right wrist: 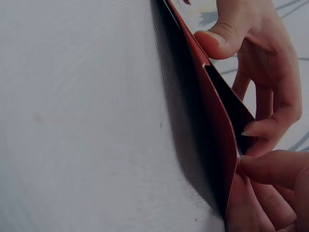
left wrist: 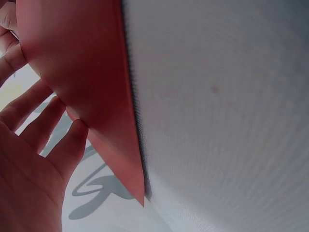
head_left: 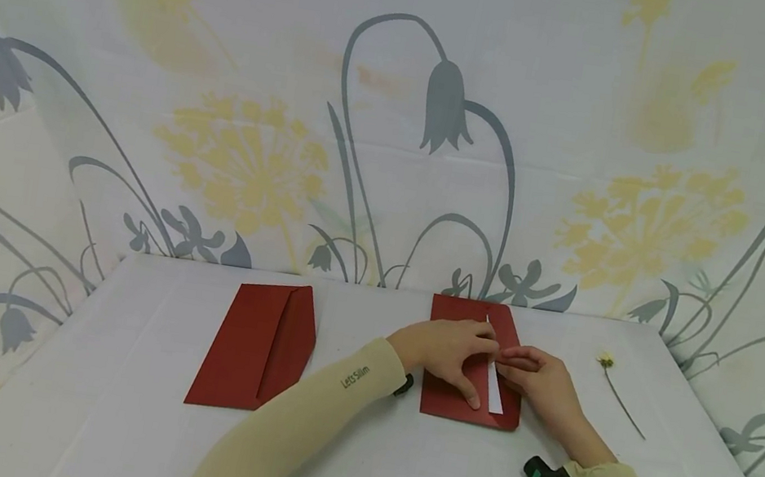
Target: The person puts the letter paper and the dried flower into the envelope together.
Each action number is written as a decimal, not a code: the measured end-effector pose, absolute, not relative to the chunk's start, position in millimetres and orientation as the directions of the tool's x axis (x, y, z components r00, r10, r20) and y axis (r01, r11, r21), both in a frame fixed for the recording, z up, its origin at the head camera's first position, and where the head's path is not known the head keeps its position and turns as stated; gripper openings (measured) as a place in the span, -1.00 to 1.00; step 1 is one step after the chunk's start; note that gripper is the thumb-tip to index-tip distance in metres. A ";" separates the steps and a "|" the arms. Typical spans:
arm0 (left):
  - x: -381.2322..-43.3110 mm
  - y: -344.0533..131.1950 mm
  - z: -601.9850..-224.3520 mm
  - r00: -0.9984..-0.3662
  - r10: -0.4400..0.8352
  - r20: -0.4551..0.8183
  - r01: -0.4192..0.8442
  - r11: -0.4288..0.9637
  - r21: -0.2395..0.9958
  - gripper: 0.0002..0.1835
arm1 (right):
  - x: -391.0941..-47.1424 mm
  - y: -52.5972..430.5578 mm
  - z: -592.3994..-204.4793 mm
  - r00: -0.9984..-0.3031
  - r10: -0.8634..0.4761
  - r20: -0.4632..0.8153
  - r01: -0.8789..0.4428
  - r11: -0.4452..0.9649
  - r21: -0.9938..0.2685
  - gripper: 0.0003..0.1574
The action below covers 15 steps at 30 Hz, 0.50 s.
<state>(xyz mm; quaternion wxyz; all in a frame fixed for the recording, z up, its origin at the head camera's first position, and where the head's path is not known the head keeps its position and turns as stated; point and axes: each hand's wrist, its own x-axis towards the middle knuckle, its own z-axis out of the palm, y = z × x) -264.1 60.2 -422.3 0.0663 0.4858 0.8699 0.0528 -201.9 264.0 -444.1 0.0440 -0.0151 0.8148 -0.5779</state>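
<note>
A red envelope [head_left: 440, 400] lies on the white-covered table with a white strip of paper [head_left: 495, 391] showing along its opening. My left hand [head_left: 447, 354] rests on this envelope, its thumb spread toward the near edge and its other fingertips at the opening. In the left wrist view, the fairly straight fingers [left wrist: 48, 123] touch the envelope's edge [left wrist: 91, 63]. At the right-hand side, my right hand [head_left: 546, 385] pinches the envelope's flap between thumb and fingers. The right wrist view shows the dark gap of the opening [right wrist: 224, 92] beside both hands.
A second red envelope [head_left: 240, 345] lies to the left, its flap side toward the right. On the right is a yellow flower [head_left: 606, 361] with a long thin stem. A floral cloth [head_left: 390, 190] hangs behind the table. Black wrist devices [head_left: 547, 475] sit by the sleeves.
</note>
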 end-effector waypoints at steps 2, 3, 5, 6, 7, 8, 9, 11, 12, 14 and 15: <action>-263.7 60.3 -422.0 -0.518 0.853 -0.061 0.839 0.520 0.159 -0.17 | -201.8 265.3 -443.9 -0.994 -0.088 -0.062 0.030 0.330 -0.944 -0.54; -263.6 60.3 -422.0 -0.516 0.855 -0.057 0.840 0.518 0.160 -0.18 | -201.8 265.9 -443.9 -0.993 -0.096 -0.064 0.029 0.334 -0.942 -0.53; -263.5 60.2 -421.8 -0.514 0.856 -0.051 0.841 0.515 0.164 -0.20 | -201.5 266.8 -443.6 -0.991 -0.113 -0.069 0.027 0.333 -0.943 -0.51; -263.5 60.2 -421.8 -0.513 0.857 -0.048 0.842 0.513 0.165 -0.21 | -201.3 267.1 -443.6 -0.990 -0.120 -0.072 0.029 0.327 -0.945 -0.51; -263.5 60.1 -421.8 -0.512 0.858 -0.047 0.843 0.512 0.165 -0.21 | -200.9 267.3 -443.5 -0.989 -0.128 -0.077 0.033 0.318 -0.947 -0.50; -263.6 60.1 -422.0 -0.511 0.859 -0.046 0.844 0.511 0.167 -0.22 | -200.4 267.5 -443.5 -0.987 -0.135 -0.083 0.037 0.309 -0.950 -0.50; -263.7 60.1 -422.3 -0.510 0.859 -0.046 0.843 0.510 0.167 -0.22 | -199.9 267.7 -443.6 -0.986 -0.143 -0.088 0.042 0.301 -0.953 -0.50; -263.8 60.2 -422.6 -0.512 0.858 -0.046 0.842 0.512 0.170 -0.23 | -199.0 267.7 -443.6 -0.984 -0.150 -0.100 0.054 0.285 -0.957 -0.50; -263.8 60.4 -422.9 -0.513 0.857 -0.046 0.841 0.513 0.169 -0.23 | -198.5 267.8 -443.7 -0.983 -0.148 -0.104 0.058 0.285 -0.957 -0.51; -263.9 60.5 -423.0 -0.516 0.856 -0.045 0.841 0.515 0.167 -0.23 | -197.8 267.8 -443.5 -0.984 -0.143 -0.102 0.056 0.295 -0.954 -0.54; -263.7 60.6 -422.9 -0.519 0.854 -0.047 0.839 0.519 0.165 -0.22 | -197.3 268.0 -443.5 -0.985 -0.138 -0.099 0.053 0.302 -0.952 -0.56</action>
